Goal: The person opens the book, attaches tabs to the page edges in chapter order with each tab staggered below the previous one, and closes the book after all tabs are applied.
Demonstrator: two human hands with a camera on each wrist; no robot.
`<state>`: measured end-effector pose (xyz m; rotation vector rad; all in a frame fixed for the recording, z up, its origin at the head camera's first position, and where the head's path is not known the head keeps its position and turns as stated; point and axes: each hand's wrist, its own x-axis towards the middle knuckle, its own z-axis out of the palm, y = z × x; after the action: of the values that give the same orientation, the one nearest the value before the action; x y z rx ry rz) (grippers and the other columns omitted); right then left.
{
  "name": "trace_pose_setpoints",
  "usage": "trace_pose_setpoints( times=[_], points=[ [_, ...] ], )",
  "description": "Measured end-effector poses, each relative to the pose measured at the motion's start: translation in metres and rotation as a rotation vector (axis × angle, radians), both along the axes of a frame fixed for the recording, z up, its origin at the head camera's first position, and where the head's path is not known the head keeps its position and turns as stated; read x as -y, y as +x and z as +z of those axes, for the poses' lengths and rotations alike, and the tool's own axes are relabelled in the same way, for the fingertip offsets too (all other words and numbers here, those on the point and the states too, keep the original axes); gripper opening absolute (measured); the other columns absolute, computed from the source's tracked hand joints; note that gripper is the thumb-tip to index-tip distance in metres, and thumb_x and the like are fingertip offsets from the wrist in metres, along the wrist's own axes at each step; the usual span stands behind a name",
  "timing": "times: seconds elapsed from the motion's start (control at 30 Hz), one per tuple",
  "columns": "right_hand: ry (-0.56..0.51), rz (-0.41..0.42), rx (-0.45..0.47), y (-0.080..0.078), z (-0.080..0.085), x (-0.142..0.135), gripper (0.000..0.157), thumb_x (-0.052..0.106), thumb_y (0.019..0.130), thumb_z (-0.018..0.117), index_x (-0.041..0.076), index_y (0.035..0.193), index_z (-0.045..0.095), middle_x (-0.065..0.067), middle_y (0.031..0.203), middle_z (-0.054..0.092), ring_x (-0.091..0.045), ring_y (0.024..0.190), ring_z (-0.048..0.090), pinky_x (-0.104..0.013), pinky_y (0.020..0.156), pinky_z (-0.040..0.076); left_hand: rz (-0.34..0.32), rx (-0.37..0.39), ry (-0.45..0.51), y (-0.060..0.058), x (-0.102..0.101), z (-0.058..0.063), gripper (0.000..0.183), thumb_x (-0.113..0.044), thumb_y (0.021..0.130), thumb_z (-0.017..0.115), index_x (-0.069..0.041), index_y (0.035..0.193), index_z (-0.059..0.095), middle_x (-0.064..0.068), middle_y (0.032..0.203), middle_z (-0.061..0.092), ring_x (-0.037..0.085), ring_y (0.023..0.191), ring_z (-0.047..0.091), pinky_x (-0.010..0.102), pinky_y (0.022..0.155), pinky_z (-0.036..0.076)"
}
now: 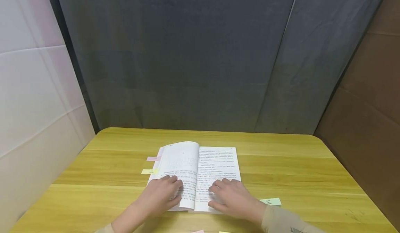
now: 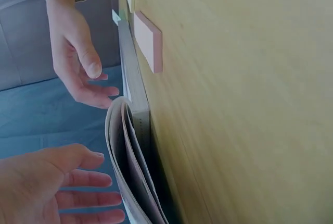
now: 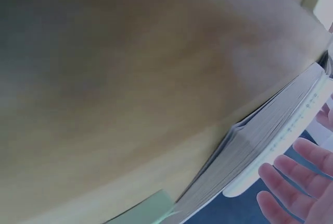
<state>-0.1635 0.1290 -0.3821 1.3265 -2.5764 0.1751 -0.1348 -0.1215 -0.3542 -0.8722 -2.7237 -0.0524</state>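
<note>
An open book (image 1: 182,156) with printed pages lies on the wooden table, its left side curving up toward the spine. My left hand (image 1: 162,193) is over the lower part of the left page, fingers extended and relaxed. Over the lower right page is my right hand (image 1: 231,194), its fingers loosely spread. In the left wrist view, the left fingers (image 2: 91,199) are right at the curved page edges, and neither hand grips anything. The right wrist view shows the right fingertips (image 3: 268,172) beside the thick page block (image 3: 260,135).
A pink tab (image 1: 153,158) and a yellow tab (image 1: 149,172) stick out from the book's left edge. A green sticky-note pad (image 1: 271,201) is by the right wrist. On the table's near side is a pink sticky-note pad (image 2: 148,41). A dark curtain (image 1: 187,59) hangs behind.
</note>
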Motion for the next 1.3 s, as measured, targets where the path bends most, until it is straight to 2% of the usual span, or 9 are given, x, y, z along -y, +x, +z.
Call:
trace_pose_setpoints(
  times=[0.3, 0.57, 0.67, 0.97, 1.1, 1.3],
  points=[
    [-0.048, 0.012, -0.030, 0.004, -0.002, -0.027, 0.025, 0.039, 0.084, 0.052, 0.016, 0.090, 0.062, 0.009, 0.083, 0.055, -0.008, 0.071, 0.050, -0.021, 0.053, 0.039, -0.063, -0.007, 0.006, -0.004, -0.020, 0.003, 0.016, -0.027, 0.074, 0.061, -0.013, 0.082, 0.059, -0.009, 0.069, 0.048, 0.009, 0.058, 0.045, 0.022, 0.042, 0.032],
    [-0.069, -0.042, -0.033, 0.006, 0.002, -0.050, 0.022, 0.033, 0.081, 0.058, 0.014, 0.089, 0.064, 0.007, 0.082, 0.057, -0.008, 0.072, 0.052, -0.024, 0.057, 0.043, -0.128, 0.013, -0.006, -0.009, -0.050, 0.004, 0.019, -0.030, 0.075, 0.062, -0.013, 0.084, 0.062, -0.008, 0.070, 0.051, 0.008, 0.058, 0.048, 0.021, 0.042, 0.034],
    [-0.090, -0.063, -0.019, 0.006, 0.003, -0.059, 0.020, 0.032, 0.079, 0.060, 0.014, 0.087, 0.064, 0.007, 0.083, 0.058, -0.007, 0.072, 0.052, -0.025, 0.057, 0.044, -0.152, 0.002, -0.022, -0.011, -0.062, 0.005, 0.018, -0.031, 0.075, 0.062, -0.014, 0.082, 0.062, -0.009, 0.068, 0.050, 0.007, 0.056, 0.046, 0.020, 0.042, 0.033],
    [-0.156, -0.084, -0.055, 0.004, 0.002, -0.091, 0.018, 0.029, 0.074, 0.067, 0.014, 0.084, 0.063, 0.009, 0.082, 0.057, -0.006, 0.069, 0.051, -0.024, 0.053, 0.043, -0.218, -0.052, -0.047, -0.015, -0.094, 0.005, 0.015, -0.032, 0.074, 0.062, -0.017, 0.076, 0.059, -0.010, 0.063, 0.047, 0.005, 0.051, 0.040, 0.018, 0.038, 0.027],
    [-0.138, -0.122, -0.062, 0.004, 0.002, -0.106, 0.019, 0.031, 0.073, 0.068, 0.016, 0.083, 0.063, 0.008, 0.084, 0.057, -0.007, 0.069, 0.052, -0.023, 0.050, 0.042, -0.236, -0.060, -0.070, -0.016, -0.108, 0.003, 0.016, -0.034, 0.073, 0.063, -0.018, 0.074, 0.058, -0.011, 0.061, 0.044, 0.003, 0.049, 0.036, 0.017, 0.036, 0.025],
    [-0.092, -0.155, -0.036, 0.003, 0.002, -0.127, 0.018, 0.035, 0.074, 0.067, 0.018, 0.081, 0.062, 0.011, 0.082, 0.054, -0.006, 0.068, 0.050, -0.024, 0.049, 0.041, -0.246, -0.071, -0.120, -0.016, -0.126, 0.000, 0.019, -0.039, 0.074, 0.061, -0.021, 0.072, 0.057, -0.011, 0.061, 0.043, 0.004, 0.050, 0.038, 0.018, 0.035, 0.025]
  ],
)
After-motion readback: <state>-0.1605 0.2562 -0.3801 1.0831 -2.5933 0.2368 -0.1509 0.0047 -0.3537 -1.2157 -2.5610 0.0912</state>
